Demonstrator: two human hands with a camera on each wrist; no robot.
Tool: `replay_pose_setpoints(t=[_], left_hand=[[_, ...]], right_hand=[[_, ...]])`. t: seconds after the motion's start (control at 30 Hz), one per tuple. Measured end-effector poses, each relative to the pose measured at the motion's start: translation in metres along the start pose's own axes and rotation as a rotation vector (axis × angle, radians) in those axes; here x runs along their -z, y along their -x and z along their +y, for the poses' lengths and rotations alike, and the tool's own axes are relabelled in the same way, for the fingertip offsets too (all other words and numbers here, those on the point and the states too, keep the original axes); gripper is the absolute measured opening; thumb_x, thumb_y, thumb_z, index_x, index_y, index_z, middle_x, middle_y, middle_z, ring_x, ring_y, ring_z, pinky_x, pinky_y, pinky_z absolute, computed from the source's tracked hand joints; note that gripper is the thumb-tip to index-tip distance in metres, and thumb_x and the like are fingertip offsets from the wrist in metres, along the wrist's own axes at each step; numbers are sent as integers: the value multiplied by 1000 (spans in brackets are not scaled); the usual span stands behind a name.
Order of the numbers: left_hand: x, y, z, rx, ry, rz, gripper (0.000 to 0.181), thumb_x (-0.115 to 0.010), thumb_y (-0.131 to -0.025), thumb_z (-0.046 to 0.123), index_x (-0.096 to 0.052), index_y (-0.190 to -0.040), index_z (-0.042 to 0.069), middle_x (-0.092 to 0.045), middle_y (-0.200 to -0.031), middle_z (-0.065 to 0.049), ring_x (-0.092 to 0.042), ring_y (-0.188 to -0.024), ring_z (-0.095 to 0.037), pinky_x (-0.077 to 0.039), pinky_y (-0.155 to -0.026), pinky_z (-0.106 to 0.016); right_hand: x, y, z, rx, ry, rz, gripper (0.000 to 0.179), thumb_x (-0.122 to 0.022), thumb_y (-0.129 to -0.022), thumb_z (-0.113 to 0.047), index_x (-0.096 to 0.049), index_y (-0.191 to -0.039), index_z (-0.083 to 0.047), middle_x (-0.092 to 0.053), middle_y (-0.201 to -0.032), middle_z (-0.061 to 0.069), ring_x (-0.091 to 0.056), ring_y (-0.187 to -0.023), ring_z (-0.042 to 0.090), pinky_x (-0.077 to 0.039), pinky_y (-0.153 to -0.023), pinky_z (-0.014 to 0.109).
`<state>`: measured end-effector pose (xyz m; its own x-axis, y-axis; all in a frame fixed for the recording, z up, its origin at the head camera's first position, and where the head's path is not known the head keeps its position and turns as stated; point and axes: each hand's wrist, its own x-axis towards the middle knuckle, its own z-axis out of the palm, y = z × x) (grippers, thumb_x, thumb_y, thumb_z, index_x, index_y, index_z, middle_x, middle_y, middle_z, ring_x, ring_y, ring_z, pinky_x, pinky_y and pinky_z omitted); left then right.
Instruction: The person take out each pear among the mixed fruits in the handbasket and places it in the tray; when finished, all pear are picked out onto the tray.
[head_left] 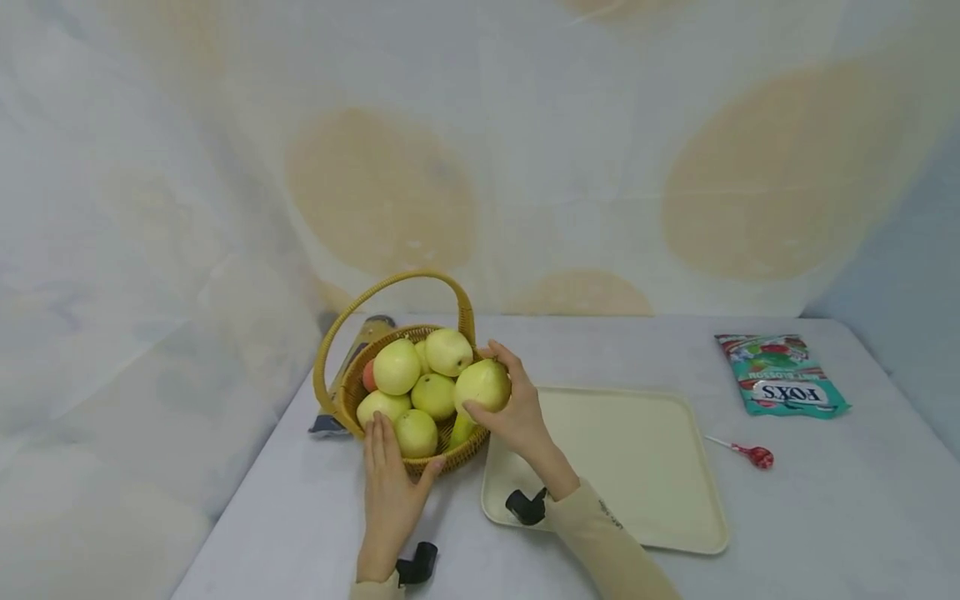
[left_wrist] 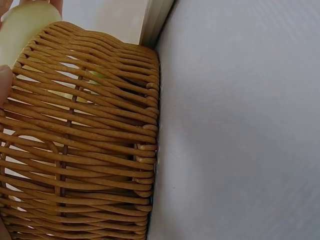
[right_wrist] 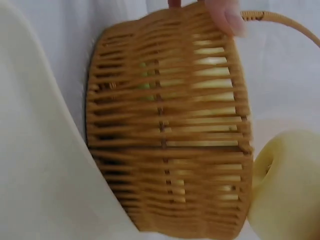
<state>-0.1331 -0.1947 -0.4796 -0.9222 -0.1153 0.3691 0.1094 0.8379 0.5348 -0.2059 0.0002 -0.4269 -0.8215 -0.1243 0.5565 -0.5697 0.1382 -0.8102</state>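
Observation:
A brown wicker basket point(head_left: 467, 451) with a tall arched handle holds several yellow-green apples point(head_left: 397, 367) and a reddish fruit point(head_left: 368, 376) at its left side. My right hand point(head_left: 522, 422) grips one yellow-green apple point(head_left: 482, 385) at the basket's right rim, thumb below and fingers behind it. In the right wrist view this apple point(right_wrist: 292, 187) shows its stem hollow, right beside the rim. My left hand point(head_left: 392, 492) lies at the near side, its straight fingers on a front apple point(head_left: 383, 407) and its thumb spread along the rim.
A cream tray point(head_left: 626, 467) lies right of the basket, partly under my right forearm. Farther right are a teal candy bag point(head_left: 783, 375) printed FOX'S and a red lollipop point(head_left: 759, 457) on a white stick. A dark-and-tan packet point(head_left: 330, 425) sits behind the basket, partly hidden.

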Motion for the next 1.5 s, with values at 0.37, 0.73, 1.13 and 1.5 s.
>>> replay_pose_setpoints(t=[0.37, 0.73, 1.13, 1.5], left_hand=[[2, 0, -4, 28, -12, -14, 108, -72, -83, 46, -9, -153, -7, -7, -161, -25, -7, -149, -43, -18, -117, -58], [2, 0, -4, 12, -17, -4, 107, -71, -83, 47, -9, -153, -7, -8, -161, -25, -8, -148, -43, -19, -117, -58], [-1, 0, -3, 0, -17, -1, 108, -70, -84, 48, -8, -153, -6, -8, -160, -27, -8, -148, -45, -20, -116, -59], [-2, 1, -3, -22, -18, 17, 106, -71, -84, 46, -9, -153, -6, -9, -160, -27, -10, -147, -45, -21, -116, -58]], right_hand=[[25, -3, -6, -132, 9, 113, 81, -76, -76, 4, -34, -145, 0, -50, -137, 23, -47, -127, 40, -48, -96, 55], [28, -7, 49, -153, 36, 150, 85, -79, -74, -4, -34, -146, -9, -51, -138, 16, -47, -126, 32, -48, -97, 55], [24, 2, 69, -205, 111, 114, 86, -80, -73, -5, -35, -147, -8, -52, -139, 16, -48, -132, 33, -44, -104, 53], [20, 0, 79, -189, 85, 128, 77, -71, -77, 7, -38, -145, -8, -57, -132, 17, -52, -128, 32, -37, -111, 48]])
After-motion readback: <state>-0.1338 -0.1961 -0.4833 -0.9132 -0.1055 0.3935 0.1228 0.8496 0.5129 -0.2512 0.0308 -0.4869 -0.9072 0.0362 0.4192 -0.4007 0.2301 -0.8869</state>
